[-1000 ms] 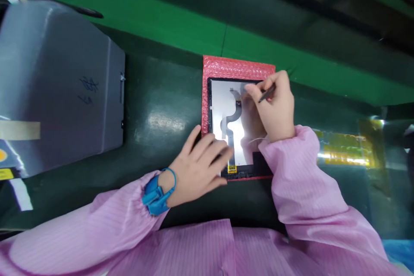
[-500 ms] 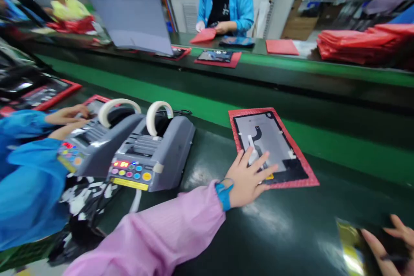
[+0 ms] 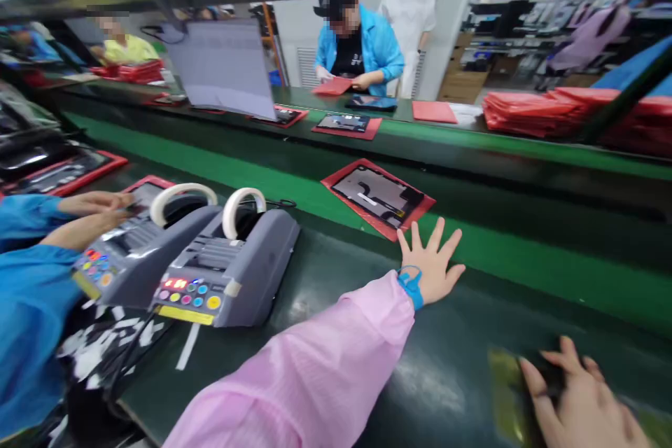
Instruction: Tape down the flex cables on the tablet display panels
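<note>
Here, the left hand (image 3: 430, 262), empty with fingers spread, extends over the counter (image 3: 446, 364) toward a panel (image 3: 375, 192) lying just beyond it, far and to the left, on a red sheet (image 3: 412, 215) along the green strip (image 3: 514, 280). The panel's long axis slants from far left to near right, one end toward that hand, clearly the nearer of the two. At near right, the right hand (image 3: 577, 392) bends its fingers beside yellowish film (image 3: 507, 399); whether it grips anything cannot be told.

Left hand (image 3: 431, 267) splayed flat, right hand (image 3: 582, 402) half-curled
</note>
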A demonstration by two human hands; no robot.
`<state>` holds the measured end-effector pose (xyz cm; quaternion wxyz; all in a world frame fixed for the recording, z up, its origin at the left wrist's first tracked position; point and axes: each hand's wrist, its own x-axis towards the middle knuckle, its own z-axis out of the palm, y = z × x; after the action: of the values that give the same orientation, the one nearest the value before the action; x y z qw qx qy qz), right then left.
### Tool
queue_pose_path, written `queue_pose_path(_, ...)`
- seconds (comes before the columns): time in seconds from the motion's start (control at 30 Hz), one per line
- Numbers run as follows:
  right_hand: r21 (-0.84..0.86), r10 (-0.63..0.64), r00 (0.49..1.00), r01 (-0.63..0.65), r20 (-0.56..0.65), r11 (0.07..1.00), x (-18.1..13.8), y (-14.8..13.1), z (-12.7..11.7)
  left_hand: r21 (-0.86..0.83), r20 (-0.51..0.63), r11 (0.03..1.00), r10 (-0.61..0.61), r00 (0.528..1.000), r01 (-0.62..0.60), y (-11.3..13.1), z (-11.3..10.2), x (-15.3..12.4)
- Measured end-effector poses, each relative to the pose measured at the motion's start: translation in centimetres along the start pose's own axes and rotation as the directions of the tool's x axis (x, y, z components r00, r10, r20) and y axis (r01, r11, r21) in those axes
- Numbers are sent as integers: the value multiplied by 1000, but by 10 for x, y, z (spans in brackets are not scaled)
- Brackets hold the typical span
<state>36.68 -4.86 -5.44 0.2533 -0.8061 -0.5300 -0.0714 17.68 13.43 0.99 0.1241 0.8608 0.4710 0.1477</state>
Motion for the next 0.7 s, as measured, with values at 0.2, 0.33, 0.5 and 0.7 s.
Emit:
queue_pose_path(0.2,628,172,984,-105,-46,771,33,-49,-25,-169,169,896,437,883,-411,25,1,-76)
queue_pose_path(0.33,853,376,918,-292,125,432,40,-26,-44,-142,180,798,602,778,-585,4,1,-100)
queue_pose_path(0.5,864,410,883,-379,230,331,40,3,-53,-96,191,724,687,701,-683,-7,4,-104)
queue_pose_path(0.7,789,427,880,-410,210,458,43,6,-53,-81,170,717,695,699,-693,-4,1,-99)
